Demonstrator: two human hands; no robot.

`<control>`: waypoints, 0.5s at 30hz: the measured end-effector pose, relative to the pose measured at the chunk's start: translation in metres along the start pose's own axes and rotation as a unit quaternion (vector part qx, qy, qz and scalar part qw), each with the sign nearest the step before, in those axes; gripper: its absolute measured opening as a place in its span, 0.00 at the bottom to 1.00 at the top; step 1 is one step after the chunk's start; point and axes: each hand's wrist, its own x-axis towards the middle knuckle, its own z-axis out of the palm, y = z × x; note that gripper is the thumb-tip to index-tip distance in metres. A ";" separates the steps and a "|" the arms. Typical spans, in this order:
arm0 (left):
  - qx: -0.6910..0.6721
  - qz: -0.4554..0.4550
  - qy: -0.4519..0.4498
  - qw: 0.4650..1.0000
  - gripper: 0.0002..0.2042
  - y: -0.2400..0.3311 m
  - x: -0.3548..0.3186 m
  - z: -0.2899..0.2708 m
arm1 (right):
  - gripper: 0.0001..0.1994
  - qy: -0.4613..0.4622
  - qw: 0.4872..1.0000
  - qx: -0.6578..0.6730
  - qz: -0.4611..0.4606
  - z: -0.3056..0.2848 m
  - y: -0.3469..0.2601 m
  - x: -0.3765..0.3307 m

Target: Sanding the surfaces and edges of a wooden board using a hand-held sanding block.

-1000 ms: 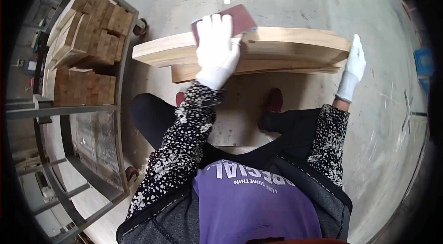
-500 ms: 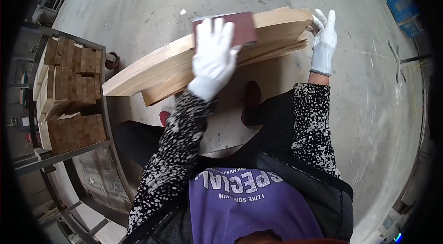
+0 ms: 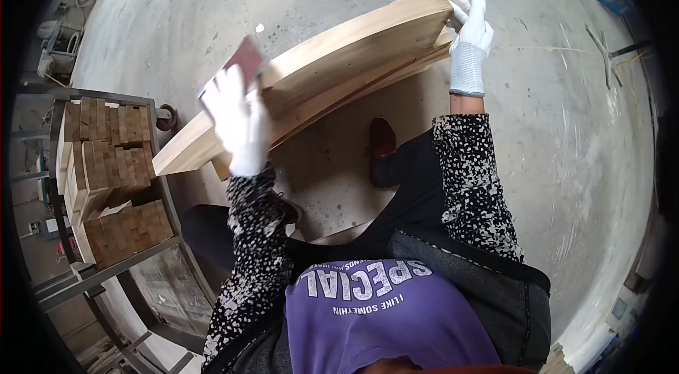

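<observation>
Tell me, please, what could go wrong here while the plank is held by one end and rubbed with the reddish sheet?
1. The right hand alone steadies the wooden plank at its far end, so it might slip or tip.
2. The left hand presses the reddish abrasive sheet near the plank's edge; it could slide off.
3. The dark shoe sits right under the plank, exposed if it drops.

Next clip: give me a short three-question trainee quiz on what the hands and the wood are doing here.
1. True or false: the left hand presses a dark red sanding sheet on the wooden board.
2. Which hand has its grip on the board's far end? A left, B right.
3. Fill in: the metal cart at the left holds stacked wooden ____.

Key: 1 true; 2 B, the right hand; 3 blocks.
</observation>
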 end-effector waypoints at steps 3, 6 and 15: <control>-0.089 0.131 -0.028 0.987 0.22 0.117 0.034 0.038 | 0.32 -0.015 1.000 0.014 -0.009 -0.005 0.001 0.001; -0.119 0.217 -0.113 0.962 0.29 0.234 0.051 0.070 | 0.32 -0.009 0.985 0.166 0.049 -0.015 0.002 0.006; -0.173 0.220 -0.057 0.958 0.24 0.165 0.042 0.053 | 0.36 -0.036 0.991 0.108 0.073 -0.014 -0.006 0.016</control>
